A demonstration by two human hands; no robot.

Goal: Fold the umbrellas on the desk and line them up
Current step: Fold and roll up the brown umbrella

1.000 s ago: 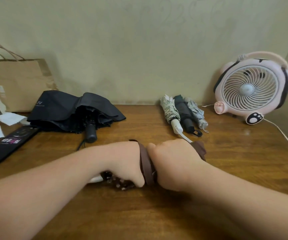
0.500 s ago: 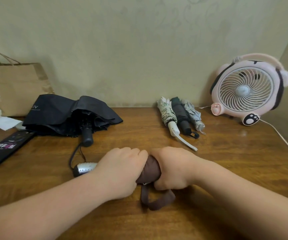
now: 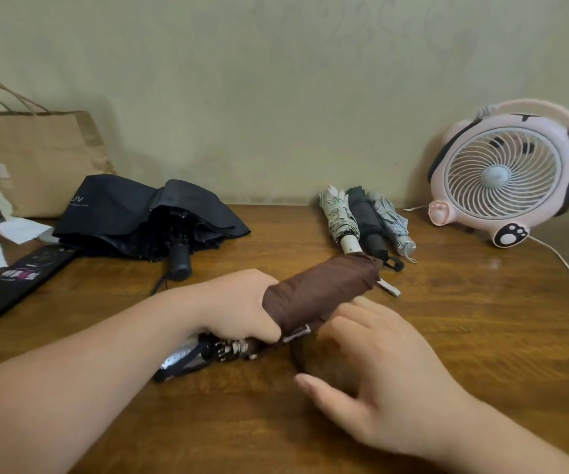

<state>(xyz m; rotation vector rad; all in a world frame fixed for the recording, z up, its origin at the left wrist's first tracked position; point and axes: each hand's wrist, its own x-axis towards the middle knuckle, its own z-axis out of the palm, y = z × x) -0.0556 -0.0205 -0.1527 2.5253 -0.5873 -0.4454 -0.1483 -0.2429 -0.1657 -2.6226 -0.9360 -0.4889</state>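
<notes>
5 umbrellas: 3 folded side by side by the wall, the patterned umbrella (image 3: 339, 217), dark folded umbrella (image 3: 366, 217) and grey umbrella (image 3: 390, 220); 1 unfolded black umbrella (image 3: 132, 213) at left; 1 brown umbrella (image 3: 320, 289) over the desk (image 3: 481, 319), handle near-left, tip raised far-right. The left hand (image 3: 238, 302) grasps its handle end. The right hand (image 3: 378, 364) is blurred just beside it, so I cannot tell its grip.

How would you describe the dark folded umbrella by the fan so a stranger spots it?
Find the round pink fan, back right on the wooden desk. Left of it lie three folded umbrellas; the dark grey umbrella is the middle one, between the cream patterned umbrella and the pale striped umbrella. It alone is plain.
</notes>
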